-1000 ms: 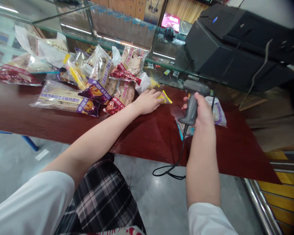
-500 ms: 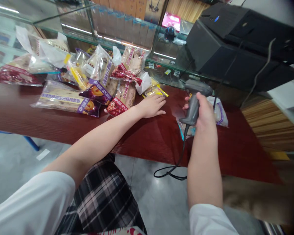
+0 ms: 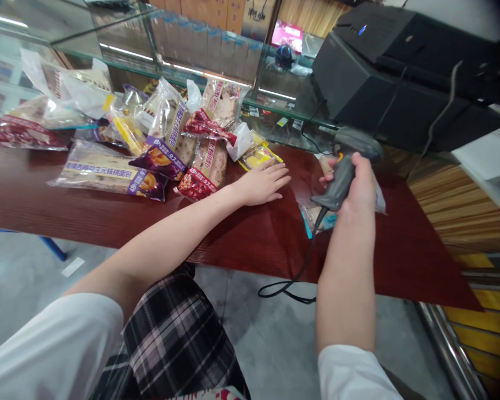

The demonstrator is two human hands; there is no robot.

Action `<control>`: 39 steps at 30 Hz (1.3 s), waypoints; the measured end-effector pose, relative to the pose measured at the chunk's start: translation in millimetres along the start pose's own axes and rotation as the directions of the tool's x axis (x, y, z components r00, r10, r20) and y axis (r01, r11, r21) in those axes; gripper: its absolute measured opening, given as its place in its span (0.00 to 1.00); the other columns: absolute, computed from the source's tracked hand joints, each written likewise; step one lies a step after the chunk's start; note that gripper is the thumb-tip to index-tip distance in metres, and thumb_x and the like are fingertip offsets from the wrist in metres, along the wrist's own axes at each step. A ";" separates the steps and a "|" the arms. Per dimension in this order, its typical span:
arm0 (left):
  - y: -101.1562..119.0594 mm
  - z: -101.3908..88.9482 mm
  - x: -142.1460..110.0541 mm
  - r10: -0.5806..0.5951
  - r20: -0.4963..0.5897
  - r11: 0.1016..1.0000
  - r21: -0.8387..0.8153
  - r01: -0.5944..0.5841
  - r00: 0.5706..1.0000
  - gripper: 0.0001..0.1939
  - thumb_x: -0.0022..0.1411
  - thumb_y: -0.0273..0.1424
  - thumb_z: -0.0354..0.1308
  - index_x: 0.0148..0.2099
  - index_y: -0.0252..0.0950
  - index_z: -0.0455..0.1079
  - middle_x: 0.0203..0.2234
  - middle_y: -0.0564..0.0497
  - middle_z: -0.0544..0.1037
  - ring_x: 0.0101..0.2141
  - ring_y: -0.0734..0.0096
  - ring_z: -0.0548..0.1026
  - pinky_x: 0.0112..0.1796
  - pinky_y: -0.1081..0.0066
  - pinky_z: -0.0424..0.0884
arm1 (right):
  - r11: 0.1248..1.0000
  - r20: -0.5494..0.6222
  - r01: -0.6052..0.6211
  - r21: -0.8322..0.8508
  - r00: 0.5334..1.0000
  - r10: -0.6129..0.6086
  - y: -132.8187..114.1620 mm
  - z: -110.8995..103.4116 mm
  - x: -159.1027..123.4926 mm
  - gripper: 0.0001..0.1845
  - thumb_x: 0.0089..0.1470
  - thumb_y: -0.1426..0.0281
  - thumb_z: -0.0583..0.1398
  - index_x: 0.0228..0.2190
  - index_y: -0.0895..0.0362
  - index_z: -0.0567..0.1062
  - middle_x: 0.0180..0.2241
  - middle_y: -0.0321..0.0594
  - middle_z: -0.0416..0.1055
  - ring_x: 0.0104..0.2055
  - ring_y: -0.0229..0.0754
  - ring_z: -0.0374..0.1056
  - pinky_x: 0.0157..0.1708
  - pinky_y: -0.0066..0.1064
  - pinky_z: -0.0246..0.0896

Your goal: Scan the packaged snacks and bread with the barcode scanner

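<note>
My left hand [image 3: 264,182] lies open with spread fingers, just in front of a small yellow snack packet [image 3: 259,156]. My right hand [image 3: 356,186] is wrapped round the handle of a grey barcode scanner [image 3: 339,180], held over the table. Its black cable [image 3: 306,261] hangs in a loop past the table edge. Beneath and beside the scanner lie a clear packet with a blue edge [image 3: 308,219] and a whitish packet [image 3: 380,201], both partly hidden. Left of my left hand are bread bags with red ends [image 3: 204,172] and a bread bag with a purple end [image 3: 108,172].
The dark red table [image 3: 241,233] runs across the view. More bagged bread [image 3: 23,125] is heaped at its left. A glass display case [image 3: 208,55] stands behind, with a large black machine [image 3: 379,83] at the back right. Wooden shelving [image 3: 454,194] is at the right.
My left hand has come off the yellow packet, drawing slightly toward me with fingers spread. The packet now shows more fully. The scanner has shifted right and tilted; a person at the right has moved out of the way.
</note>
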State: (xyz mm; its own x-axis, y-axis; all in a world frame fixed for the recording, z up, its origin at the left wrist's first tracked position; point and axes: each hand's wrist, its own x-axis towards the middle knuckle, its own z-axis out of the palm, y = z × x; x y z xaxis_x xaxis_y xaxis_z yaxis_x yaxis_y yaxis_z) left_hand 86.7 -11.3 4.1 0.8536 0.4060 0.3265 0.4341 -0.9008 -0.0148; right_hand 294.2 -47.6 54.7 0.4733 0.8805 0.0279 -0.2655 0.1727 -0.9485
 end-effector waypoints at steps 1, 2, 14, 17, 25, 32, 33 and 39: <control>2.4 -0.1 0.9 0.044 0.002 0.999 -0.030 -0.044 0.999 0.28 0.68 0.40 0.50 0.64 0.30 0.62 0.62 0.37 0.66 0.65 0.54 0.58 0.64 0.54 0.46 | 1.000 0.006 -0.008 0.014 1.000 0.008 -1.4 -0.8 -0.2 0.15 0.53 0.61 0.58 0.29 0.61 0.74 0.27 0.38 0.74 0.16 0.30 0.63 0.17 0.25 0.67; 5.3 -0.2 1.7 0.081 0.012 0.995 -0.064 -0.080 0.997 0.27 0.69 0.40 0.50 0.64 0.30 0.62 0.62 0.37 0.65 0.65 0.55 0.59 0.64 0.55 0.45 | 0.999 0.014 -0.019 0.026 1.000 0.018 -2.7 -1.7 -0.4 0.15 0.52 0.60 0.58 0.30 0.61 0.74 0.28 0.37 0.74 0.16 0.29 0.62 0.18 0.25 0.67; 27.4 0.0 3.6 0.207 0.177 0.924 -0.358 -0.133 0.962 0.30 0.70 0.39 0.45 0.71 0.38 0.49 0.69 0.45 0.54 0.68 0.61 0.50 0.65 0.52 0.39 | 0.999 0.128 -0.041 -0.003 0.991 0.041 -7.2 -2.4 -6.6 0.16 0.52 0.59 0.58 0.28 0.61 0.74 0.29 0.39 0.74 0.17 0.31 0.62 0.20 0.29 0.66; 26.5 0.7 3.2 0.192 0.177 0.920 -0.376 -0.114 0.965 0.28 0.71 0.41 0.44 0.69 0.38 0.53 0.66 0.43 0.60 0.67 0.60 0.54 0.65 0.52 0.40 | 0.999 0.168 -0.046 -0.020 0.985 0.049 -6.4 -0.4 -8.6 0.15 0.51 0.59 0.59 0.28 0.60 0.74 0.29 0.38 0.74 0.17 0.31 0.62 0.21 0.30 0.67; 22.2 2.7 6.0 0.208 0.039 0.937 -0.294 -0.188 0.977 0.15 0.70 0.37 0.48 0.50 0.36 0.70 0.50 0.43 0.76 0.57 0.61 0.68 0.63 0.56 0.49 | 0.997 0.185 -0.070 -0.022 0.980 0.073 -5.1 -2.0 -6.3 0.15 0.49 0.58 0.61 0.28 0.59 0.73 0.29 0.38 0.75 0.18 0.31 0.62 0.22 0.31 0.67; 24.0 3.9 7.6 0.152 -0.053 0.961 -0.225 -0.160 0.987 0.14 0.68 0.37 0.53 0.50 0.37 0.71 0.45 0.45 0.78 0.49 0.61 0.72 0.57 0.58 0.55 | 0.998 0.171 -0.064 -0.022 0.983 0.067 -5.1 1.6 -9.3 0.14 0.50 0.59 0.60 0.28 0.58 0.72 0.28 0.37 0.75 0.18 0.31 0.62 0.21 0.30 0.66; 25.8 3.8 7.9 0.127 -0.053 0.966 -0.220 -0.136 0.990 0.14 0.67 0.37 0.53 0.50 0.37 0.71 0.44 0.46 0.79 0.49 0.61 0.72 0.57 0.58 0.55 | 0.998 0.168 -0.063 -0.027 0.983 0.067 -5.1 2.2 -9.7 0.14 0.51 0.59 0.60 0.28 0.58 0.72 0.28 0.37 0.75 0.18 0.32 0.63 0.21 0.30 0.66; 34.0 6.5 9.9 0.022 -0.032 0.983 -0.184 -0.027 0.999 0.11 0.67 0.36 0.53 0.43 0.38 0.75 0.41 0.49 0.80 0.47 0.61 0.71 0.56 0.59 0.53 | 0.997 0.147 -0.070 -0.043 0.986 0.076 -4.4 3.7 -10.4 0.16 0.49 0.58 0.62 0.30 0.59 0.71 0.29 0.39 0.75 0.18 0.33 0.64 0.19 0.30 0.66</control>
State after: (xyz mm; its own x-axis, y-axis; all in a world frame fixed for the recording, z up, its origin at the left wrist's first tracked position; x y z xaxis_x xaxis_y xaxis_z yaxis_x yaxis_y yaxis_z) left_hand 111.8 -36.9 0.7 0.8532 0.3814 0.3557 0.3505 -0.9244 0.1505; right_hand 287.3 -55.9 59.8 0.3234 0.9463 0.0021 -0.2617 0.0916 -0.9608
